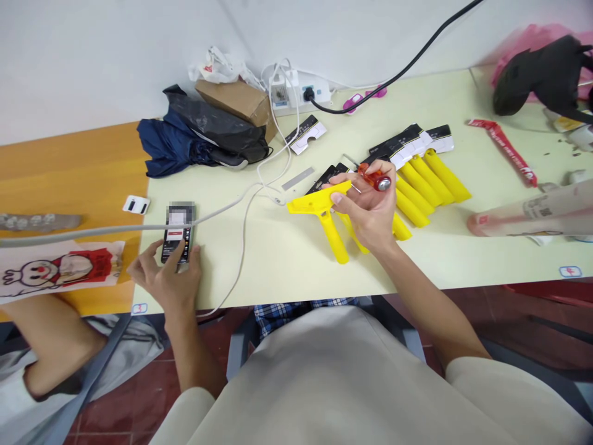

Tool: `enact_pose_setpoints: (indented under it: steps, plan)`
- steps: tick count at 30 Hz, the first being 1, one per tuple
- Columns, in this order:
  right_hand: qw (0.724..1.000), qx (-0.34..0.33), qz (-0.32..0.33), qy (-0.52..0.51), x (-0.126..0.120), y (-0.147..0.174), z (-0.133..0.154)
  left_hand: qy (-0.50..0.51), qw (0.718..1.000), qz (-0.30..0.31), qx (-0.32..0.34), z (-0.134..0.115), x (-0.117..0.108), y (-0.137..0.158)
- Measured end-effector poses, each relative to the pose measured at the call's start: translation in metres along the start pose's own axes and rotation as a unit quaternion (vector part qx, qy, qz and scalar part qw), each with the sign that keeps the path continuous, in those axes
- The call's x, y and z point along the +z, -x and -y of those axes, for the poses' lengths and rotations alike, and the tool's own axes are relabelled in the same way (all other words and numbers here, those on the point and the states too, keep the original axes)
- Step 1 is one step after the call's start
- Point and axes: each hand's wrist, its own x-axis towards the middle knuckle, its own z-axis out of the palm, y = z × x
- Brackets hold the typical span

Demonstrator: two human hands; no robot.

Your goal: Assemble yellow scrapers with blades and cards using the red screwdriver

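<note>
Right hand (370, 207) gripped red-handled screwdriver (376, 180) over yellow plastic scraper (324, 207) | left hand (167, 275) loosely curled, touching black smartphone (177, 238) | yellow scraper row (428, 179) lay untouched on desk (287, 259)

A cream short-sleeved top, the sleeves ending above the elbows, bare forearms, blue plaid cloth at the lap.

Bare table (287, 259) lies open between both hands; white cable (241, 247) crosses it, yellow scrapers (426, 182) crowd the right.
</note>
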Motion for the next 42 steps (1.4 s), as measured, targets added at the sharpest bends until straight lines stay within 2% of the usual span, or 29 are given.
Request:
enact_pose_setpoints:
  steps: [4, 13, 21, 26, 30, 32, 34, 36, 39, 40, 42]
  plan:
    - [1.0, -0.005, -0.001, 0.022, 0.004, 0.0, 0.001, 0.003, 1.0, -0.002, 0.018, 0.001, 0.0, 0.008]
    - [0.999, -0.009, 0.012, 0.042, 0.007, 0.001, 0.001, 0.028, 0.999, -0.015, 0.01, 0.003, 0.003, 0.012]
    - [0.997, -0.024, 0.022, 0.072, 0.013, 0.005, -0.014, 0.106, 0.994, -0.013, 0.005, -0.031, -0.004, 0.007]
    - [0.995, -0.001, 0.041, 0.09, 0.013, 0.007, -0.019, 0.123, 0.992, -0.028, -0.001, -0.04, -0.002, 0.01]
    - [0.995, -0.002, 0.041, 0.094, 0.01, 0.006, -0.023, 0.215, 0.976, -0.01, -0.007, -0.073, -0.012, 0.022]
    - [0.994, 0.0, 0.042, 0.101, 0.011, 0.006, -0.024, 0.282, 0.958, 0.04, -0.01, -0.103, -0.019, 0.028]
    - [0.993, 0.008, 0.046, 0.106, 0.014, 0.007, -0.025, 0.371, 0.92, 0.124, -0.016, -0.136, -0.023, 0.033]
    - [0.992, 0.025, 0.059, 0.107, 0.017, 0.01, -0.026, 0.472, 0.86, 0.191, -0.037, -0.166, -0.021, 0.032]
    - [0.99, 0.049, 0.083, 0.106, 0.022, 0.016, -0.028, 0.611, 0.731, 0.294, -0.072, -0.199, -0.006, 0.023]
    - [0.989, 0.05, 0.087, 0.105, 0.022, 0.018, -0.028, 0.631, 0.707, 0.309, -0.085, -0.206, 0.001, 0.018]
    - [0.99, 0.045, 0.087, 0.105, 0.022, 0.02, -0.029, 0.647, 0.696, 0.289, -0.119, -0.215, 0.013, 0.01]
